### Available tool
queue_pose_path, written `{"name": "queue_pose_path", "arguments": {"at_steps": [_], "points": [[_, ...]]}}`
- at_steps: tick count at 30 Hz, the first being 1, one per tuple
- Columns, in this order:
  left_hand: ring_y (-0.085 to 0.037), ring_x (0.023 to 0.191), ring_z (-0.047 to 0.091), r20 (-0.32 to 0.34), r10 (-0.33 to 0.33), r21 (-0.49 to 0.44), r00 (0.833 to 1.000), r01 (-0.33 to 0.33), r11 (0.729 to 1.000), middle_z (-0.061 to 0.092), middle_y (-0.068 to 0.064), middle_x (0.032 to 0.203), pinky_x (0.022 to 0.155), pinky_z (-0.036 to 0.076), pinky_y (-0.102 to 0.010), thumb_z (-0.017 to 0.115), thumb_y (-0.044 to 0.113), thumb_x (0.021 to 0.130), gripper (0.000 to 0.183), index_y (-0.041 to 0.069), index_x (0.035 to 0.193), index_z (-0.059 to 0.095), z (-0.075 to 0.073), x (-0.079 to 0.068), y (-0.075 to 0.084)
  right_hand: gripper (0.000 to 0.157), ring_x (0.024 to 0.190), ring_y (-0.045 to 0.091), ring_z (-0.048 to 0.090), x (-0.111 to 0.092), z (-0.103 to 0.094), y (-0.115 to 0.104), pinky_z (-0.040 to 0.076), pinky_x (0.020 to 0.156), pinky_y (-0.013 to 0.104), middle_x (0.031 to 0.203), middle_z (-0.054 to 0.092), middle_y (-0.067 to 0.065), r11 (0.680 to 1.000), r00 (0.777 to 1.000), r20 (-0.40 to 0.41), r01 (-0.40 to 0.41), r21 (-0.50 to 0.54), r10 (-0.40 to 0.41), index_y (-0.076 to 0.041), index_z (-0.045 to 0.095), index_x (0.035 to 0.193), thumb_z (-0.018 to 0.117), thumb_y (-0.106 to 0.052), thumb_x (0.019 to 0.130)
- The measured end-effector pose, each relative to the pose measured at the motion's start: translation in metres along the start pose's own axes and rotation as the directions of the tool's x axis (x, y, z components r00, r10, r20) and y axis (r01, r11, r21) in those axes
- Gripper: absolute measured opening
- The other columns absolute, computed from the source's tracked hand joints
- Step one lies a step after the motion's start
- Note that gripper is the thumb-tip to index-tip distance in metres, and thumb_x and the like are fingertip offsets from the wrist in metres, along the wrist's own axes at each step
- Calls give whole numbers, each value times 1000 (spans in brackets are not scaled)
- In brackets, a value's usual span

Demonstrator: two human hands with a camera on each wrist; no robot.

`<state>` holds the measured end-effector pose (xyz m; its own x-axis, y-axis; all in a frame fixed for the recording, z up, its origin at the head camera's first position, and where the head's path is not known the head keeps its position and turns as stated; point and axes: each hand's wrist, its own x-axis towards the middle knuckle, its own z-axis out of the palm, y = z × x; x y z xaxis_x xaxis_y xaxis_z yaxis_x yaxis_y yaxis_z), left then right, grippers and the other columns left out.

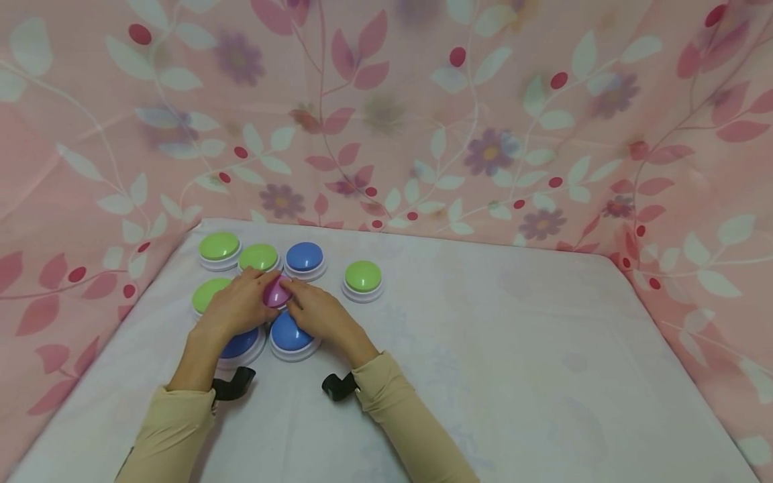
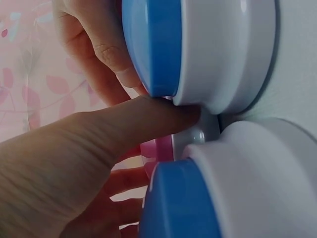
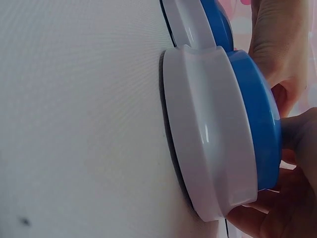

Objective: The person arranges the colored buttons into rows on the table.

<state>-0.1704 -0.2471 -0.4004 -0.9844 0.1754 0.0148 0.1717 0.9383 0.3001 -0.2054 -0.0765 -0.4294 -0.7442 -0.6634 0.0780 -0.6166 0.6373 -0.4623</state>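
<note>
A pink dome push button [image 1: 277, 293] on a white base sits among other push buttons at the left of the table. My left hand [image 1: 238, 305] grips it from the left; in the left wrist view its thumb [image 2: 148, 116] reaches between two blue buttons to the pink button's base. From the right, my right hand [image 1: 323, 312] holds the same button, fingers at its far side. Directly in front stands a blue push button [image 1: 291, 333], beside the right thumb. Another blue push button [image 1: 240, 345] lies partly hidden under my left wrist.
Behind the hands are two green buttons [image 1: 219, 246] and a blue button [image 1: 304, 256]. A third green button [image 1: 208, 295] is partly covered by the left hand. One more green button [image 1: 363, 276] stands apart on the right. Floral cloth [image 1: 386, 121] borders the white table [image 1: 513, 362].
</note>
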Motion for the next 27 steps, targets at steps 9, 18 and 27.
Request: {"name": "queue_pose_path", "arguments": {"at_steps": [9,18,27], "points": [[-50,119,50,-3,25,-17,1000,-25,1000,51,-31,130,96,41,-69,77,19,80,70,-4,141,49,-2,1,1,47,138,17,46,-1,-1,1,36,113,31,151,47,5,1000,1000,-1,-1,1,1,-16,43,151,47,-23,104],[-55,120,47,-3,41,-45,999,-41,998,47,-32,134,97,41,-69,71,20,83,68,-2,143,47,-5,3,0,55,140,14,42,-2,-4,1,33,114,27,155,43,3,999,999,-35,-11,33,12,-14,38,153,54,-20,101],[-48,115,55,-39,66,-89,997,-69,994,46,-29,135,97,43,-65,72,22,83,68,-1,143,48,-8,3,2,63,140,17,43,-3,-8,4,35,114,30,153,45,6,998,997,-75,-19,56,23,-16,40,152,65,-21,95]]}}
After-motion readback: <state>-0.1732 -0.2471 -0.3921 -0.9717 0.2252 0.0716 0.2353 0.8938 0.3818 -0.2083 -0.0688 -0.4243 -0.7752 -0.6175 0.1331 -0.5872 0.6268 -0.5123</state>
